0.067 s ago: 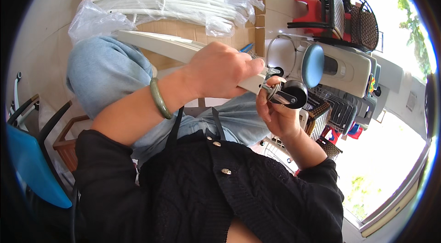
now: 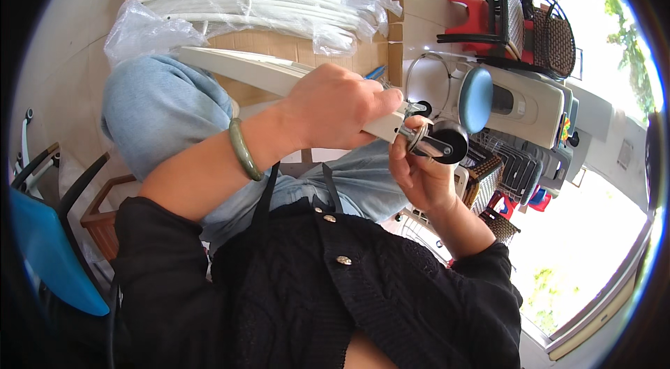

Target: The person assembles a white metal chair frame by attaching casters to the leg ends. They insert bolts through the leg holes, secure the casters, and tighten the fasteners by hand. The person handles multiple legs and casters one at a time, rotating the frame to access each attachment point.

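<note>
My left hand (image 2: 342,107) is closed around a long off-white beam (image 2: 244,69), near its right end. The beam slants from above my left knee down to the right. In the fingers of my right hand (image 2: 427,177) is a caster (image 2: 447,143) with a black wheel and a silver metal fork, held at the end of the beam. Whether its stem sits in the beam is hidden by the fingers. Just beyond the beam's end shows a second black caster (image 2: 421,109); I cannot tell what it is fixed to.
Ahead lies an open cardboard box (image 2: 401,27) with several white tubes (image 2: 272,3) in clear plastic. A round blue stool seat (image 2: 475,100) stands to the right, with stacked chairs (image 2: 492,10) behind. At the left are a blue chair (image 2: 52,250) and a brown wooden frame (image 2: 105,219).
</note>
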`<action>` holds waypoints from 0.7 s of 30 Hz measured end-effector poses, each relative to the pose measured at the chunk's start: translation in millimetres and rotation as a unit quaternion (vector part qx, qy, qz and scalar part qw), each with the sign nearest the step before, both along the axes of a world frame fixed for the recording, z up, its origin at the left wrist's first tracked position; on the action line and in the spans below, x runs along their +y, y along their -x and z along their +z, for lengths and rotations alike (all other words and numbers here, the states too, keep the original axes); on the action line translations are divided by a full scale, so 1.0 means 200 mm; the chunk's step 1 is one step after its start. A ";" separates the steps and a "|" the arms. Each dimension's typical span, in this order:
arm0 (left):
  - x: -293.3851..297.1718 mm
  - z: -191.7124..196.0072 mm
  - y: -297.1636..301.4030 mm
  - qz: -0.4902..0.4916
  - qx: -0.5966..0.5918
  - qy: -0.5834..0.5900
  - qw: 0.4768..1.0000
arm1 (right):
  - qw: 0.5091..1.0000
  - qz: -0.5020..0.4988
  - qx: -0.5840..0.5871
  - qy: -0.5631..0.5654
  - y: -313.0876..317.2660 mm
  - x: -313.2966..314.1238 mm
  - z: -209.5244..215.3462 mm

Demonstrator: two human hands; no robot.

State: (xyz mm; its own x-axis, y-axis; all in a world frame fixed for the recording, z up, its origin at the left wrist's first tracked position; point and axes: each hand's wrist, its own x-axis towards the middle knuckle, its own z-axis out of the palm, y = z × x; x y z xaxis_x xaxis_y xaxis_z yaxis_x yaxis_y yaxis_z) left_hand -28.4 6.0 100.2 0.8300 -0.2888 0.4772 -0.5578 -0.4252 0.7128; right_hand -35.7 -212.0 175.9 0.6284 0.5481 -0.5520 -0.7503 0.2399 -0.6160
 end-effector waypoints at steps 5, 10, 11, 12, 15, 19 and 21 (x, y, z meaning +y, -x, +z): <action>0.00 0.01 0.00 0.004 0.010 0.000 1.000 | 0.949 -0.130 0.225 -0.181 0.06 0.05 0.04; 0.00 0.01 0.00 -0.006 0.009 0.008 1.000 | 0.949 -0.144 0.219 -0.175 0.08 0.07 0.05; 0.00 0.01 0.00 -0.004 0.009 0.007 1.000 | 0.958 -0.140 0.204 -0.146 0.07 0.08 0.06; 0.00 0.00 0.01 -0.002 0.010 0.005 1.000 | 0.965 -0.137 0.189 -0.117 0.07 0.09 0.07; -0.01 0.00 0.00 -0.004 0.007 0.003 1.000 | 0.997 0.029 -0.047 0.053 -0.03 -0.02 0.00; -0.02 -0.01 0.01 -0.016 0.003 0.001 1.000 | 0.932 0.232 -0.266 0.078 -0.29 -0.06 0.02; -0.01 -0.01 0.01 -0.024 0.004 -0.004 1.000 | 0.919 0.289 -0.256 0.081 -0.38 -0.04 0.06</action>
